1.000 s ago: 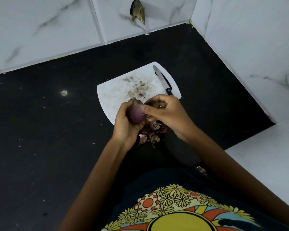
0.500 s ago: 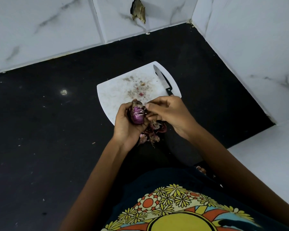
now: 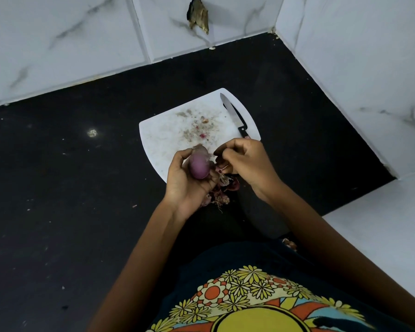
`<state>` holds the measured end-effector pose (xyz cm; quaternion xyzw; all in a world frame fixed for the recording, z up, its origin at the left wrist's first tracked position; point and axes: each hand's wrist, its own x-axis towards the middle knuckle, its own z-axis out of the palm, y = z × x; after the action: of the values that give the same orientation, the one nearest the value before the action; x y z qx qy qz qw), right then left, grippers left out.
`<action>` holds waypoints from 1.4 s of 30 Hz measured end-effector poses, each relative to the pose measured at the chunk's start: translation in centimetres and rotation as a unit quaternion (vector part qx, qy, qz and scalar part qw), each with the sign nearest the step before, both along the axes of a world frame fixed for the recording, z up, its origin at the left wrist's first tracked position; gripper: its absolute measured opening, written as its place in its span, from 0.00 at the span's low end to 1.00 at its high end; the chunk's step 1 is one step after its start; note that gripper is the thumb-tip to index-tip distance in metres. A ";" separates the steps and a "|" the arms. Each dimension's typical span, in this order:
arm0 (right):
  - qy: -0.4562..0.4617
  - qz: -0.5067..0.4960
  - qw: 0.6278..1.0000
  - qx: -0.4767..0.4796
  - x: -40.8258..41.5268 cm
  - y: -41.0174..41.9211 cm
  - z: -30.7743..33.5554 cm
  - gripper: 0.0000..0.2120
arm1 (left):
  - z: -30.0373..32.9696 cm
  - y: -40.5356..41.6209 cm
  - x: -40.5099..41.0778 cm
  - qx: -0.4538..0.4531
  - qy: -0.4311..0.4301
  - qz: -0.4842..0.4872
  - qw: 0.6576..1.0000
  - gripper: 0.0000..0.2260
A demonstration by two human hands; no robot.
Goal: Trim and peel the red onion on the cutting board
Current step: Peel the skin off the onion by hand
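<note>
Red onion (image 3: 198,167): purple, mostly peeled, gripped in the curled left hand (image 3: 186,182) above the near edge of the cutting board (image 3: 163,137). Right hand (image 3: 246,164): fingers pinching a strip of skin just beside the onion. Peelings (image 3: 219,196): heap under the hands. Knife (image 3: 235,118): black handle, lying on the board's right edge. Counter (image 3: 70,188): black, speckled with crumbs, set in a corner of white marbled wall tiles (image 3: 58,39), one chipped. No readable writing
</note>
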<state>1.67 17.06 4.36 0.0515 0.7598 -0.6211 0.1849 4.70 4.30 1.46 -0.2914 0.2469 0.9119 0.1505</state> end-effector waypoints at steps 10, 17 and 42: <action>0.032 0.056 0.998 -0.024 0.3 0.2 -0.4 0.09 | 0.2 0.3 0.0 -0.008 -0.002 0.005 1.000 0.09; 0.004 0.020 0.998 0.062 0.0 1.1 -2.1 0.05 | 0.3 0.2 0.0 -0.047 0.000 0.001 0.999 0.05; -0.012 -0.020 0.999 -0.042 0.3 0.4 0.2 0.07 | 0.3 -0.1 -0.2 -0.077 0.040 0.015 0.996 0.11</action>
<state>1.98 17.49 4.53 0.0660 0.7295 -0.6555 0.1838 4.54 4.17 1.73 -0.2687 0.3179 0.9033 0.1036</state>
